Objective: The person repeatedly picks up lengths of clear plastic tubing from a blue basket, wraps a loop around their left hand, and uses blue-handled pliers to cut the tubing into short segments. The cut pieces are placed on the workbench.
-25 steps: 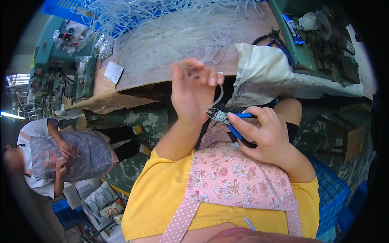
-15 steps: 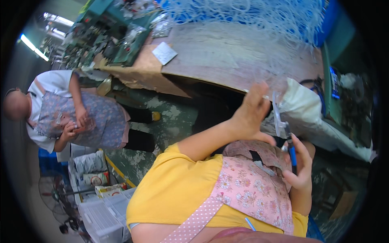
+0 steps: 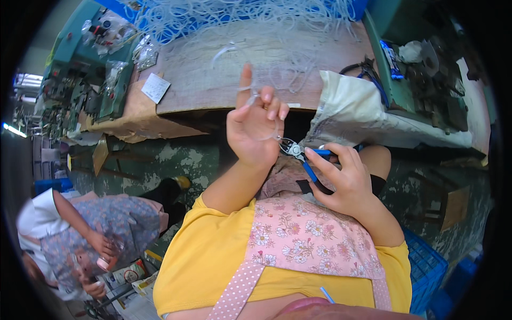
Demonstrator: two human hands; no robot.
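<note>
My left hand (image 3: 255, 128) is raised in front of the table's edge, palm up. Its index finger points away while the other fingers curl around a thin clear plastic strip (image 3: 254, 98) that loops past the palm. My right hand (image 3: 346, 178) grips pliers with blue handles (image 3: 308, 169), the handles spread apart. Their metal jaws point left and sit right beside my left palm, close to the strip's lower end. Whether the jaws touch the strip I cannot tell. More clear strips (image 3: 298, 69) lie loose on the wooden table (image 3: 197, 69) beyond.
A blue bin (image 3: 358, 8) heaped with clear strips stands at the back. White cloth (image 3: 341, 109) drapes over the table's right edge, near another pair of pliers (image 3: 368, 72). Green machines (image 3: 64, 58) flank the table. A co-worker in a floral apron (image 3: 112, 213) is at lower left.
My view has turned left-to-right toward the table. The hands have come together, the left now holding a strip beside the pliers, which have swung from upright to pointing left.
</note>
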